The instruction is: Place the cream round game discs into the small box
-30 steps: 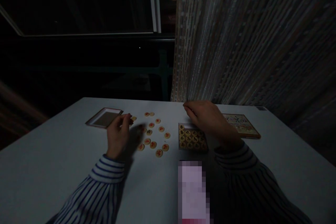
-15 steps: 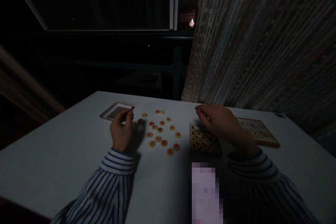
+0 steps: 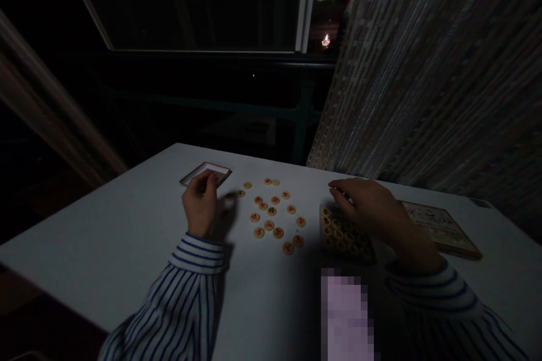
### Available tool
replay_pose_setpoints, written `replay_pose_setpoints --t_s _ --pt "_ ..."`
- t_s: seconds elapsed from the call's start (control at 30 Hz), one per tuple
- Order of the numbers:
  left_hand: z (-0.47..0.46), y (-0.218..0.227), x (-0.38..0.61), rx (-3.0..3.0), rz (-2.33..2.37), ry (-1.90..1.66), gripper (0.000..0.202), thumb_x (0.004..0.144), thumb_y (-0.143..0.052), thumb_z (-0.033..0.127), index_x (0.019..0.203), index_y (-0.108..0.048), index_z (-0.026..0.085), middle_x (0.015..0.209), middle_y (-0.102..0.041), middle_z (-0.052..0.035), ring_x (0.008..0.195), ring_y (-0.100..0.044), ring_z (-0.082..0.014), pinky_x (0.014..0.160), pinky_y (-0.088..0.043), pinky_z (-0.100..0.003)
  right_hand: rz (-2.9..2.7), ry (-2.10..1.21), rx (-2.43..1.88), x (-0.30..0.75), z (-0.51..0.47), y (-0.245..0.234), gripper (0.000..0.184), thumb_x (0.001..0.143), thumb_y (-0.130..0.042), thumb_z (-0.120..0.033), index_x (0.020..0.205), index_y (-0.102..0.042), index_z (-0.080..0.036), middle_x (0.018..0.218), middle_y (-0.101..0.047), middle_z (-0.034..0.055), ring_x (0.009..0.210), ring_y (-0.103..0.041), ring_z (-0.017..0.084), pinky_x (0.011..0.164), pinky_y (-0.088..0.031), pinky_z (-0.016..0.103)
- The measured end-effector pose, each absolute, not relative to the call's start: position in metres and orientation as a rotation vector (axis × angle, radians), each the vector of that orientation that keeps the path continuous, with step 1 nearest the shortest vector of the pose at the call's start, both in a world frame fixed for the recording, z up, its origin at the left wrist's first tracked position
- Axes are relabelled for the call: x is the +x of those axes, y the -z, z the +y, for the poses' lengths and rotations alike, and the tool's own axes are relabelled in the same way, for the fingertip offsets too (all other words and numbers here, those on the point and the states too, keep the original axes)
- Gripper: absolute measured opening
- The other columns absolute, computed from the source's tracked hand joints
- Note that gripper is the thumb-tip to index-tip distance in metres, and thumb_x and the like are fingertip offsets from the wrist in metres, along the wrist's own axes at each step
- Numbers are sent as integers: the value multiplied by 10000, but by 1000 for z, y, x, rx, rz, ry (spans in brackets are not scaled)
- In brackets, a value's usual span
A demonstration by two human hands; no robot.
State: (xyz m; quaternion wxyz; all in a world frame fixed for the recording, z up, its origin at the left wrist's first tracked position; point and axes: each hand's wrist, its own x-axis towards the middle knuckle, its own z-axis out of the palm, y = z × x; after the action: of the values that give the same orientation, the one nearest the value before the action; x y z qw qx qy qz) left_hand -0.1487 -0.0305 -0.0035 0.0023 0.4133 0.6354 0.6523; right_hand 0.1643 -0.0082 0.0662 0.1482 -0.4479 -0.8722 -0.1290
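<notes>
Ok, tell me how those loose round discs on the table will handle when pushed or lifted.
The discs lie flat and look thin, so they would probably slide on the smooth table rather than roll. They look small and rigid, so likely light. Their low edge may need a fingertip grip.

Beaded curtain point(image 3: 432, 67), dark window point(image 3: 199, 5), printed board point(image 3: 444, 228)

Discs point(image 3: 278, 232) — symbols too small
</notes>
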Motion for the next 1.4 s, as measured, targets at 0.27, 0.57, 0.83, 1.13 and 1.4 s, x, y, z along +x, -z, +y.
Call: replay_pose_setpoints --t_s 0.27,0.57,0.83,1.13,1.4 --pt "-32 5 -161 1345 1969 -1773 297 761 -513 366 902 -622 129 867 -663 -82 812 -612 -187 761 -478 -316 -2567 287 -1205 149 -11 -55 302 861 -388 -274 1012 -629 -174 958 -672 84 867 -608 201 764 -450 336" --pt "-57 35 -180 1605 1998 -1398 361 756 -508 435 973 -599 162 950 -653 -91 869 -608 -202 784 -470 -326 -2698 5 -1088 98 -12 -46 308 859 -386 -264 1019 -628 -159 973 -657 83 897 -588 185 799 -432 304" --pt "-61 49 -185 1861 2013 -1016 363 709 -551 333 1035 -586 177 1010 -645 -93 927 -590 -225 852 -443 -356 -2777 -148 -990 53 -9 -38 319 869 -375 -260 1047 -624 -171 997 -651 77 947 -573 174 831 -402 284" --pt "-60 51 -184 1961 2114 -871 337 734 -519 312 1038 -593 188 955 -648 -99 898 -592 -234 814 -442 -343 -2826 -276 -857 35 1 -39 313 875 -377 -266 1040 -628 -179 1035 -646 67 928 -581 153 806 -398 254" --pt "-61 49 -180 1964 2028 -1034 331 754 -506 302 1050 -583 176 1006 -645 -94 931 -593 -222 841 -452 -331 -2831 -269 -887 28 -4 -31 286 863 -389 -248 986 -637 -178 956 -657 59 871 -588 151 756 -398 242"
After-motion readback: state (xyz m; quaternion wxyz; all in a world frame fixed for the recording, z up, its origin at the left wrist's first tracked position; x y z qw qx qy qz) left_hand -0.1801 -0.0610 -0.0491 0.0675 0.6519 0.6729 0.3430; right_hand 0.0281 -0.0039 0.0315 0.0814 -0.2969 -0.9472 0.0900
